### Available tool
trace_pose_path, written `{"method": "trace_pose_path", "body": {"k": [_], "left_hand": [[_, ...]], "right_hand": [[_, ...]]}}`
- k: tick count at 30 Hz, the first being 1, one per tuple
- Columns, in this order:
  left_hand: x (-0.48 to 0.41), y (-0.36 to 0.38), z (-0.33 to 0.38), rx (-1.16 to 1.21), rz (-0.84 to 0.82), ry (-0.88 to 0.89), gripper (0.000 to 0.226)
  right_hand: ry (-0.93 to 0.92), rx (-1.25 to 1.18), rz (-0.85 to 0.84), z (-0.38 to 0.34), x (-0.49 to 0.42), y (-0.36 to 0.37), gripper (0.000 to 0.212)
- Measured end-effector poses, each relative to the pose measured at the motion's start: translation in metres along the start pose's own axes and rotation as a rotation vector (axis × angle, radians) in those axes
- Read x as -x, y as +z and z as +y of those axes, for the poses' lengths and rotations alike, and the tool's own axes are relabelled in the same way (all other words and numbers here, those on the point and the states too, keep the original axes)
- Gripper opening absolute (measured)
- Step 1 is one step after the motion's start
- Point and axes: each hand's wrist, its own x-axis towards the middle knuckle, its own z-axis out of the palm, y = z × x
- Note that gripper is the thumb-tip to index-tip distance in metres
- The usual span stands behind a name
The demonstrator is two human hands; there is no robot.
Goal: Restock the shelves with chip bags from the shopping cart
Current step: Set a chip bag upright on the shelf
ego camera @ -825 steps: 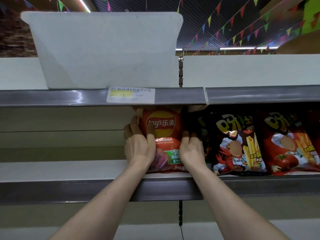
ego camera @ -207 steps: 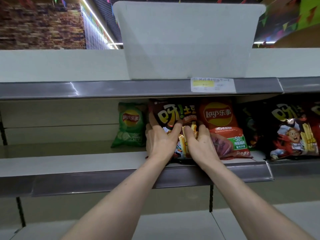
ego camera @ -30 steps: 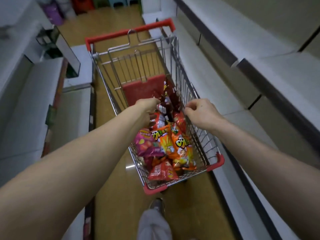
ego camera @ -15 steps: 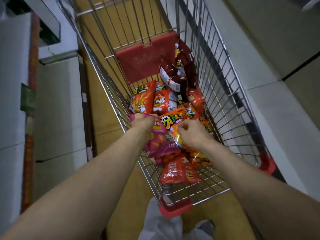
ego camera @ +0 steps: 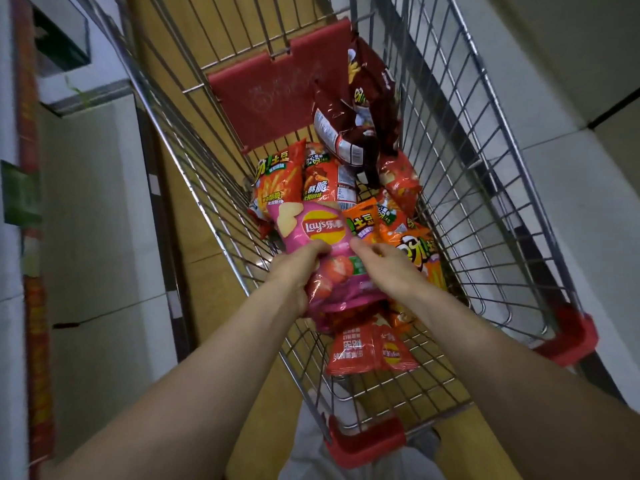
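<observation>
I look down into a wire shopping cart (ego camera: 485, 188) with red corner bumpers. A pink Lay's chip bag (ego camera: 311, 233) is raised above the pile, logo facing me. My left hand (ego camera: 298, 271) grips its left side and my right hand (ego camera: 388, 268) pinches its right side. Below lie several other bags: red fries-snack bags (ego camera: 277, 178), orange ones (ego camera: 419, 251), a dark maroon bag (ego camera: 360, 112) leaning on the cart's right wall, and a red Lay's bag (ego camera: 363, 351) nearest me.
A red flap (ego camera: 277, 88) closes the cart's far end. Pale lower shelves run along the right (ego camera: 571, 202) and the left (ego camera: 93, 202). The floor is yellowish wood (ego camera: 173, 81). My shoe and trouser leg (ego camera: 346, 459) show under the cart's near end.
Since the earlier shelf frames I have turned to the cart. In the last second both hands dropped into it, took the pink Lay's bag and raised it off the pile.
</observation>
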Motion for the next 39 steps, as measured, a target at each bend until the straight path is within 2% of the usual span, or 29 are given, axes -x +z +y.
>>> {"method": "trace_pose_path", "body": {"k": [3, 4, 5, 7, 8, 10, 12, 15, 16, 19, 21, 24, 27, 32, 35, 39], "left_hand": [[0.005, 0.012, 0.011, -0.019, -0.144, 0.012, 0.037], [0.005, 0.016, 0.016, -0.044, -0.164, 0.025, 0.037], [0.006, 0.020, 0.020, -0.068, -0.177, 0.038, 0.037], [0.004, 0.024, 0.027, -0.096, -0.162, 0.064, 0.040], [0.001, 0.024, 0.031, -0.101, -0.152, 0.072, 0.043], [-0.004, 0.025, 0.038, -0.103, -0.160, 0.071, 0.046], [-0.009, 0.024, 0.044, -0.099, -0.173, 0.051, 0.043], [-0.016, 0.019, 0.055, -0.058, -0.122, 0.045, 0.030], [-0.020, 0.016, 0.060, -0.046, -0.076, 0.065, 0.032], [-0.036, 0.007, 0.062, -0.062, 0.090, 0.162, 0.046], [-0.048, 0.006, 0.056, -0.108, 0.184, 0.249, 0.053], [-0.056, 0.011, 0.047, -0.275, 0.228, 0.374, 0.071], [-0.058, 0.014, 0.045, -0.396, 0.177, 0.407, 0.082], [-0.058, 0.015, 0.042, -0.391, 0.083, 0.366, 0.075], [-0.046, 0.014, 0.044, -0.301, 0.024, 0.324, 0.071], [-0.013, 0.017, 0.064, -0.121, -0.076, 0.209, 0.049]], "right_hand": [[0.046, -0.018, -0.034, -0.006, -0.001, -0.012, 0.094], [0.039, -0.018, -0.023, -0.006, -0.003, -0.016, 0.096], [0.015, -0.027, 0.000, -0.006, -0.005, -0.019, 0.090], [-0.057, -0.093, 0.059, -0.009, -0.007, -0.024, 0.056], [-0.091, -0.111, 0.084, -0.013, -0.008, -0.025, 0.047], [-0.119, -0.118, 0.144, -0.018, -0.018, -0.025, 0.054], [-0.063, -0.163, 0.178, -0.025, -0.029, -0.025, 0.059], [0.036, -0.250, 0.160, -0.019, -0.044, -0.026, 0.038], [0.043, -0.216, 0.177, -0.013, -0.049, -0.025, 0.033], [-0.005, 0.105, 0.258, 0.008, -0.059, -0.019, 0.029], [0.020, 0.198, 0.210, 0.012, -0.062, -0.011, 0.044], [0.112, 0.145, 0.097, 0.013, -0.070, -0.002, 0.077], [0.201, 0.046, -0.001, 0.008, -0.074, -0.005, 0.085], [0.256, -0.045, -0.099, 0.016, -0.073, -0.010, 0.097], [0.214, -0.090, -0.031, 0.014, -0.063, -0.014, 0.084], [0.042, -0.163, 0.142, -0.011, -0.036, -0.043, 0.051]]}}
